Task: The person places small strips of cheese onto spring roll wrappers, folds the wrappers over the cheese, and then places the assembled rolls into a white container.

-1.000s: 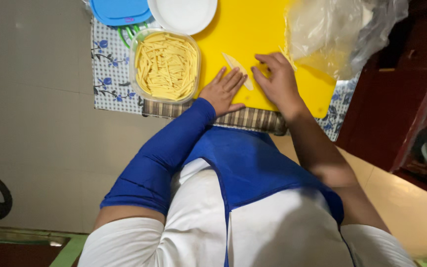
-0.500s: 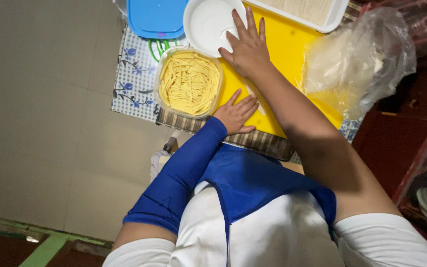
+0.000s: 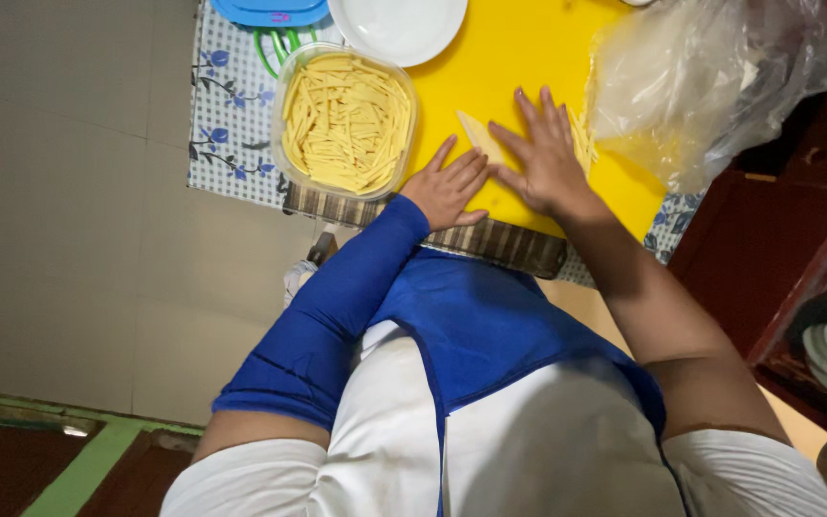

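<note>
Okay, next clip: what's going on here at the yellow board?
A person seated on the floor has both bare hands flat on a yellow cutting board. The right hand presses on a pale, flat slice, with a few cut strips beside it. The left hand rests next to it, holding nothing. A clear plastic tub of pale yellow strips stands at the board's left edge; a white plate and crumpled clear plastic bag lie beyond.

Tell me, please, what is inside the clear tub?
The tub holds a pile of pale yellow strips, filling it nearly to the rim. What lies under the top layer is covered. Neither the left hand nor the right hand touches it.
</note>
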